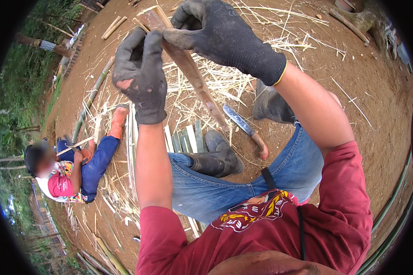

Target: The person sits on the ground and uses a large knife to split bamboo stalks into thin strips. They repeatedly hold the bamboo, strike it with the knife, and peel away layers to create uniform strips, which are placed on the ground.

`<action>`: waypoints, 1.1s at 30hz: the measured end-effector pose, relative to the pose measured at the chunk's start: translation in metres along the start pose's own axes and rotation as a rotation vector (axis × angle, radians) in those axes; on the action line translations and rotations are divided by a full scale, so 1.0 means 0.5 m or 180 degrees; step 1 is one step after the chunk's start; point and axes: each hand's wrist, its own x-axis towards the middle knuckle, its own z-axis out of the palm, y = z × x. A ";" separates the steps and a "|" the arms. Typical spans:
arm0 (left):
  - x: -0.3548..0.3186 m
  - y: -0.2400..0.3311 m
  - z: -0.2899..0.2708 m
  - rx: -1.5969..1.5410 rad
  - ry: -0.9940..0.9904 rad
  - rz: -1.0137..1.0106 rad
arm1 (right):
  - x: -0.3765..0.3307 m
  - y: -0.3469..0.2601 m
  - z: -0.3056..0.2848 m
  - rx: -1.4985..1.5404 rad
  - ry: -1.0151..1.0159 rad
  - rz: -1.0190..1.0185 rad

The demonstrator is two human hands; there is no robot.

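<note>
A long split piece of bamboo [188, 68] is held up in front of me, its top end leaning away and its lower end reaching down toward my boots. My right hand [220, 36], in a dark knitted glove, is closed on its right edge near the top. My left hand [142, 75], in a similar glove with a hole showing skin, pinches the left edge, where a thin sliver stands slightly apart. The fingertips are partly hidden behind the gloves. Below the bamboo, a machete [238, 120] with a wooden handle lies on the dirt between my boots.
Pale bamboo shavings [220, 78] litter the ground ahead. Several split slats [188, 140] lie by my boot [218, 156]. A green pole [92, 96] lies to the left. There, a person [73, 174] in orange boots sits handling a strip. Long poles [392, 206] curve along the right edge.
</note>
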 end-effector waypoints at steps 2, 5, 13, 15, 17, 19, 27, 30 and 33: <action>0.003 0.016 0.003 -0.0332 0.0151 -0.0118 | 0.002 -0.004 -0.002 -0.0162 0.0016 -0.0061; 0.004 0.006 -0.008 -0.0698 0.0004 -0.0403 | 0.005 -0.008 -0.009 -0.0285 -0.0011 0.0068; 0.007 0.004 0.003 -0.1272 -0.0181 -0.0520 | 0.013 0.035 0.006 -0.0970 -0.0172 -0.0217; 0.010 -0.007 -0.003 -0.1404 -0.0269 -0.0589 | 0.016 0.034 0.001 -0.0489 -0.0293 -0.0074; 0.008 -0.035 -0.006 -0.1678 -0.0351 -0.0660 | 0.020 0.043 -0.002 -0.0099 -0.0330 0.0037; 0.001 -0.051 -0.009 -0.1896 -0.0375 -0.0862 | 0.029 0.069 -0.007 0.0201 -0.0291 0.0108; -0.005 -0.319 -0.214 0.1914 -0.0504 0.0168 | 0.068 0.205 -0.132 0.1356 0.0476 0.0618; -0.010 -0.382 -0.330 0.3535 -0.0432 -0.0821 | 0.065 0.244 -0.246 0.2202 0.1090 0.0387; -0.066 -0.541 -0.371 0.5524 -0.3080 -0.1435 | 0.066 0.211 -0.321 0.1024 0.1909 0.0374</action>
